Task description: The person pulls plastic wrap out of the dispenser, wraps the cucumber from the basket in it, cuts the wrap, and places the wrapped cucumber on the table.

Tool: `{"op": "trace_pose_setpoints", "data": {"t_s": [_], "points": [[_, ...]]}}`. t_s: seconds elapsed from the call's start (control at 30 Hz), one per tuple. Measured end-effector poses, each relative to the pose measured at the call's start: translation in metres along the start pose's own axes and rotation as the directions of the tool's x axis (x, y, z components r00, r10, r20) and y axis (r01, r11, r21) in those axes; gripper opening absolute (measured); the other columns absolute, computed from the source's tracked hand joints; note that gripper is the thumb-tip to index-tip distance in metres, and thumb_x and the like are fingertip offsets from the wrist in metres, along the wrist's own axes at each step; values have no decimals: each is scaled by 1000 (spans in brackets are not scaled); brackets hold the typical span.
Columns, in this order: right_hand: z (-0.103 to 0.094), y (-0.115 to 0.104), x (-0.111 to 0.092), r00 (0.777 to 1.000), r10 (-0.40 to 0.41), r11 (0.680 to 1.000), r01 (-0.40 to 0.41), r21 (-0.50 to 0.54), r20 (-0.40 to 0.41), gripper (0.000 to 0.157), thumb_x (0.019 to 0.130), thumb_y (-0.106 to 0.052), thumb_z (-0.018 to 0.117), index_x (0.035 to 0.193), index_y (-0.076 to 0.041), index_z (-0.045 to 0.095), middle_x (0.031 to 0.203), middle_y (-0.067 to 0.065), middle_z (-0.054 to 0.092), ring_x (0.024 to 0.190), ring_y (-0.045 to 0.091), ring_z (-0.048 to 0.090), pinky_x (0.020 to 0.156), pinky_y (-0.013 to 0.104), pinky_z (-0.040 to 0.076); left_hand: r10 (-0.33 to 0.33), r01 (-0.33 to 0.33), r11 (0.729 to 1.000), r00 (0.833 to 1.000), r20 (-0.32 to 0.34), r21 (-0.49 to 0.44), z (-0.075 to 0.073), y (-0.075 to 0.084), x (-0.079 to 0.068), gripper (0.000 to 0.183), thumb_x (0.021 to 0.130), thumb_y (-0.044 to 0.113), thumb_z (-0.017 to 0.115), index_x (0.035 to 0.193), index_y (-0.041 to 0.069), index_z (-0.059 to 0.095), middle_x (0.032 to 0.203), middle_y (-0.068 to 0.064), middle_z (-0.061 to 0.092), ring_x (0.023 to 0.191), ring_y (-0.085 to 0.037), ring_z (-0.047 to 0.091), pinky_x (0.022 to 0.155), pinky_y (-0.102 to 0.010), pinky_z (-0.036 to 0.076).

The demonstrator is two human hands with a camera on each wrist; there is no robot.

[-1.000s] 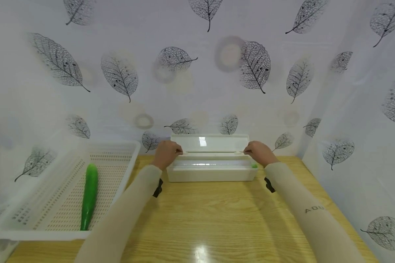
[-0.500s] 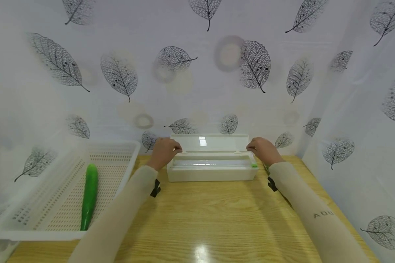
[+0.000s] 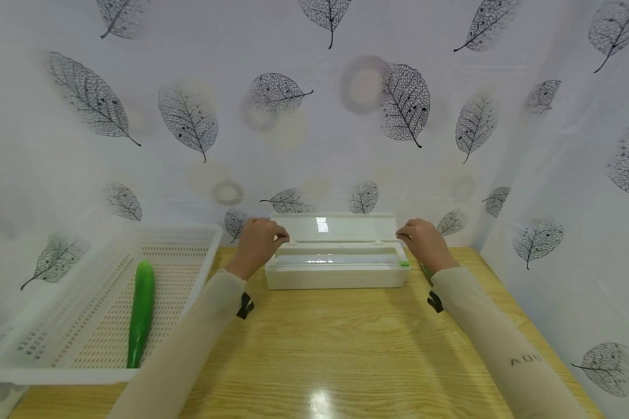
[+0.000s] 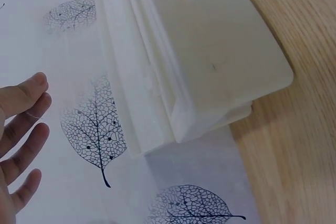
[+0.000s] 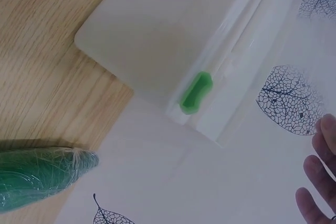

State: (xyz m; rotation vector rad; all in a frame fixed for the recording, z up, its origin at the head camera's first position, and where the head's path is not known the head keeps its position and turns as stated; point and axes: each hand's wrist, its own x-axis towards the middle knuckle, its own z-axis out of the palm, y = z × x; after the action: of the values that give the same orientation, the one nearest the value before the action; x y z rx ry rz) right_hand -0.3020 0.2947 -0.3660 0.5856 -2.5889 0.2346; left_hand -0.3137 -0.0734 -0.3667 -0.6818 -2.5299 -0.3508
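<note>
A long white cling film dispenser stands on the table with its lid raised. A roll of clear cling film lies inside, and a green slide cutter sits at the right end. At the dispenser's left end, my left hand pinches the barely visible film between thumb and fingers. My right hand does likewise at the right end. A faint glint of film shows at the left fingertips. Both hands are a little beyond the box's ends. The film stretched between them is hardly discernible.
On the left stands a white perforated basket with a bare cucumber in it. A film-wrapped cucumber lies right of the dispenser, mostly hidden under my right forearm in the head view. Leaf-patterned curtain hangs behind.
Both hands have moved slightly up and outward, away from each other, still pinching. The dispenser has stayed in place. More of the wrapped cucumber shows beside the right sleeve.
</note>
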Motion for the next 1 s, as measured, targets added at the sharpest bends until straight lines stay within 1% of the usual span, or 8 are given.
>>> {"op": "trace_pose_setpoints", "data": {"t_s": [0.13, 0.27, 0.43, 0.57, 0.67, 0.8, 1.0], "points": [[-2, -2, -3, 998, -26, 999, 24, -26, -58, 8, 82, -5, 69, 87, 0, 73, 80, 13, 68, 74, 26, 62, 69, 39, 53, 24, -24, 999, 999, -27, 30, -4, 1, -1, 9, 79, 25, 74, 82, 17, 76, 77, 1, 73, 71, -17, 65, 87, -47, 48], [-5, -4, -3, 996, -41, 999, 39, -28, -84, 8, 81, -5, 70, 86, -1, 73, 80, 13, 68, 73, 26, 62, 69, 40, 53, 33, -29, 998, 998, -60, 53, -9, 0, -2, 9, 78, 25, 74, 81, 17, 76, 76, 1, 73, 69, -18, 64, 84, -45, 50], [-10, -8, -2, 994, -49, 999, 48, -18, -94, 7, 81, -4, 70, 86, -1, 73, 79, 12, 67, 72, 25, 61, 69, 40, 52, 41, -38, 999, 996, -82, 39, -14, -2, -3, 9, 78, 24, 75, 82, 16, 76, 75, 0, 72, 69, -19, 64, 84, -47, 49], [-15, -10, 0, 993, -58, 998, 56, -24, -98, 7, 81, -5, 70, 85, 0, 73, 78, 12, 67, 71, 25, 62, 69, 39, 53, 56, -51, 997, 995, -87, 64, -17, -3, -3, 9, 79, 25, 74, 82, 17, 76, 73, 1, 72, 65, -17, 63, 82, -45, 50], [-18, -11, 2, 995, -58, 998, 55, -34, -86, 7, 81, -5, 69, 86, 0, 73, 79, 12, 68, 72, 25, 62, 69, 39, 53, 64, -58, 996, 994, -86, 64, -20, -3, -3, 9, 79, 25, 74, 82, 17, 76, 72, 1, 72, 64, -17, 63, 82, -45, 51], [-23, -13, 3, 996, -56, 998, 53, -39, -75, 8, 82, -4, 69, 87, 0, 73, 79, 13, 68, 72, 25, 62, 70, 40, 53, 74, -69, 996, 993, -90, 54, -25, -1, -3, 9, 78, 24, 74, 81, 16, 76, 73, 0, 72, 65, -17, 63, 82, -45, 50], [-30, -16, 2, 994, -63, 998, 60, -34, -94, 8, 81, -5, 69, 86, 0, 73, 79, 12, 67, 72, 25, 62, 69, 39, 53, 71, -68, 997, 994, -84, 37, -34, 4, -4, 8, 78, 23, 75, 81, 16, 76, 73, 0, 72, 67, -18, 63, 86, -46, 49]]}}
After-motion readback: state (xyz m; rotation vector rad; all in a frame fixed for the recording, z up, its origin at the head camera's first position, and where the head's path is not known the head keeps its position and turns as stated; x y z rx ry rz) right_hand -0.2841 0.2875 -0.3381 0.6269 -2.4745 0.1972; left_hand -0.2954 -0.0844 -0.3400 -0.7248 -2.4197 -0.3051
